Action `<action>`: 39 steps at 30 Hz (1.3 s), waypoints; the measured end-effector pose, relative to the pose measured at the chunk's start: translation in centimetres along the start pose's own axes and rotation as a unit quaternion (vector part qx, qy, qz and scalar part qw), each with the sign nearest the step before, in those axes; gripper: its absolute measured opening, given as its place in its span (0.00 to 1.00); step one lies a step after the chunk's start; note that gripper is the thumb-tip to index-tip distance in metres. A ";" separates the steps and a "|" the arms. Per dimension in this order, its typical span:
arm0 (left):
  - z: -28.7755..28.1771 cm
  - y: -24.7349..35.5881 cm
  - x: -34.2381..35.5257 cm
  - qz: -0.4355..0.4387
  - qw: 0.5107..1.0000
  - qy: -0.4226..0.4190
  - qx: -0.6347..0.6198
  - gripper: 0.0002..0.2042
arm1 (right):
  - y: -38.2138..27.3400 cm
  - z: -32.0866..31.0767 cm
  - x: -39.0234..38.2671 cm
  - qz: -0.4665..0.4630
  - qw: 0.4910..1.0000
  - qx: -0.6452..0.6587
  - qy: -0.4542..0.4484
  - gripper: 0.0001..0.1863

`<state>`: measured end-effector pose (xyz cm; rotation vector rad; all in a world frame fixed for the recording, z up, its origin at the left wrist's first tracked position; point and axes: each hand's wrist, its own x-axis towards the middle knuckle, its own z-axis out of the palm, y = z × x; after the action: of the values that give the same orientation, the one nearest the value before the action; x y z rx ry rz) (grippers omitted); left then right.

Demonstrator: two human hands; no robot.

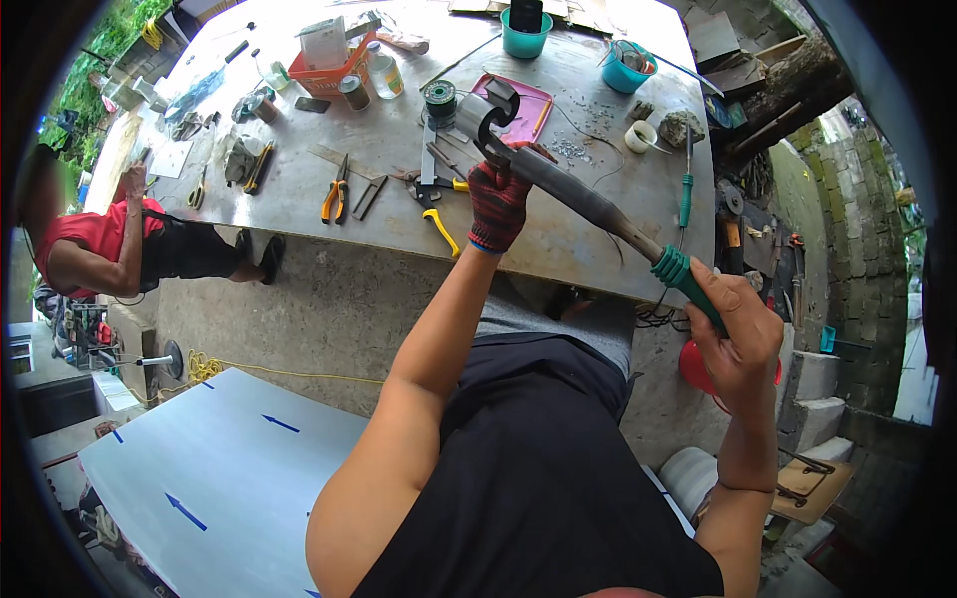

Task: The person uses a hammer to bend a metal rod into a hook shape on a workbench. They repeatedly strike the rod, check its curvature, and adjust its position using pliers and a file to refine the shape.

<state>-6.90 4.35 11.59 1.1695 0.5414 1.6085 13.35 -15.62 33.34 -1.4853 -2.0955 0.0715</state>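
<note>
My right hand (pixel 736 334) is wrapped round the green handle of what looks like a large soldering iron (pixel 578 194), with a brown shank and a thick dark barrel. The tool slants up to the left over the table. At its far end is a curved dark metal bracket (pixel 490 125) with a grey rounded piece. My left hand (pixel 498 204), in a red and black knitted glove, is closed at the barrel just below this bracket; its fingertips are partly hidden. Beneath lie a pink tray (pixel 539 118), a spool of wire (pixel 439 97) and yellow-handled snips (pixel 439 227).
Orange-handled pliers (pixel 335 199), a red basket (pixel 324 75) and teal tubs (pixel 525 42) are on the metal table (pixel 299 214). A thinner green-handled iron (pixel 686 194) lies by the right edge. A person in red (pixel 95 244) stands left. Behind me is a pale sheet (pixel 229 478) with blue arrows.
</note>
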 end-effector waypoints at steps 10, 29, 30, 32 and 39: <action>-0.3 -0.3 -0.1 0.000 1.000 -0.009 -0.027 0.13 | 0.1 0.0 0.3 -0.007 1.000 0.004 -0.001 0.27; -0.7 -1.2 -0.3 -0.013 1.000 0.006 -0.018 0.12 | -0.9 -1.2 1.0 -0.076 0.994 -0.082 -0.014 0.30; -0.7 -1.2 -0.3 -0.016 1.000 0.007 -0.023 0.12 | -0.9 -1.3 1.0 -0.078 0.993 -0.087 -0.016 0.30; -0.8 -1.4 -0.4 -0.020 0.999 0.008 -0.032 0.12 | -0.8 -1.4 1.0 -0.089 0.991 -0.098 -0.017 0.30; -1.0 -1.7 -0.5 -0.010 1.000 -0.010 -0.018 0.12 | -0.8 -2.1 0.8 -0.128 0.975 -0.177 -0.036 0.28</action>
<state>-7.00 4.74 9.63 1.1481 0.5076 1.5822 13.49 -15.74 35.69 -1.4051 -2.4361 -0.3685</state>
